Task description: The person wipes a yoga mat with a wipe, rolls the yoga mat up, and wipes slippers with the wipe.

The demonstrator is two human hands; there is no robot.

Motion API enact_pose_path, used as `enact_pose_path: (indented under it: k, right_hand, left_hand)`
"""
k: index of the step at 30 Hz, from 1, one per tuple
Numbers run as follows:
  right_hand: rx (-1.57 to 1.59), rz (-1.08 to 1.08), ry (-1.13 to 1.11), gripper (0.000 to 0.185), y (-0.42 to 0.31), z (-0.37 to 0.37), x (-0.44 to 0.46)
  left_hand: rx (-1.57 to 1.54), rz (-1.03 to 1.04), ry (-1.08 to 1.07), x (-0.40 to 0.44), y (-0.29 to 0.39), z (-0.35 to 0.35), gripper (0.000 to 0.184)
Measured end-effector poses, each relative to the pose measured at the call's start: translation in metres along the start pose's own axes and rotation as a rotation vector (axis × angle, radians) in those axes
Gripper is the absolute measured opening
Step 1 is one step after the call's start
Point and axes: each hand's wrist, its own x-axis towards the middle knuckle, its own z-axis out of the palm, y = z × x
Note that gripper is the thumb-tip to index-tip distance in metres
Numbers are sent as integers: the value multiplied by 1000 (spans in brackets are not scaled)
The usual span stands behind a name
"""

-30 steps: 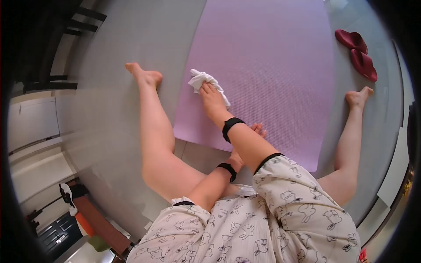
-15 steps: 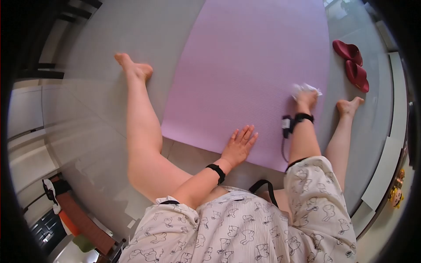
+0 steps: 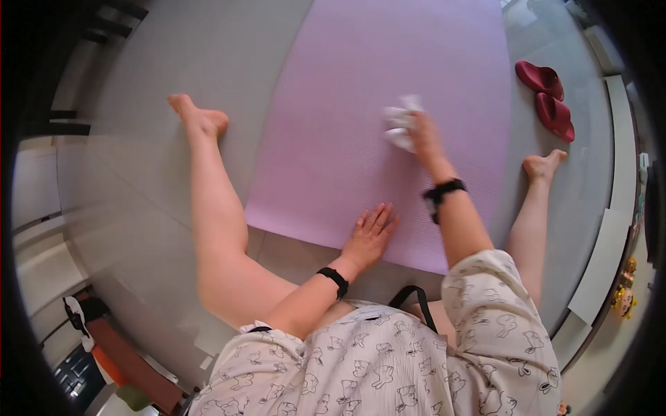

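Note:
A pink-purple mat [image 3: 333, 159] lies on the grey floor between the person's spread legs. My left hand [image 3: 370, 239] rests with fingers apart on the mat's near edge, holding nothing. Farther up the mat, right of the middle, my right hand [image 3: 425, 137] grips a white cloth [image 3: 401, 125], which is bunched and blurred by motion. Whether the cloth touches the mat cannot be made out. Black bands are round both wrists.
Dark red slippers [image 3: 554, 116] lie on the floor right of the mat. The person's bare legs stretch out on both sides. At the lower left is a brown bench [image 3: 135, 360]; dark furniture legs [image 3: 66, 129] show at the upper left.
My right hand went with the cloth from the mat's left part to its right edge, then back towards the middle. My left hand, earlier partly hidden under the right arm, now shows fully.

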Motion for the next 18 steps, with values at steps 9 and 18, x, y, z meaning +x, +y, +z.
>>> enact_pose_path:
  k: [9,18]
  right_hand:
    - [-68,761,422,25,80,-104,-87]
    - [-141,481,-176,26,-31,-68,-219]
  left_hand:
    - [12,-34,-15,3,-3,15,53]
    - [-166,57,-81,2,-18,-29,61]
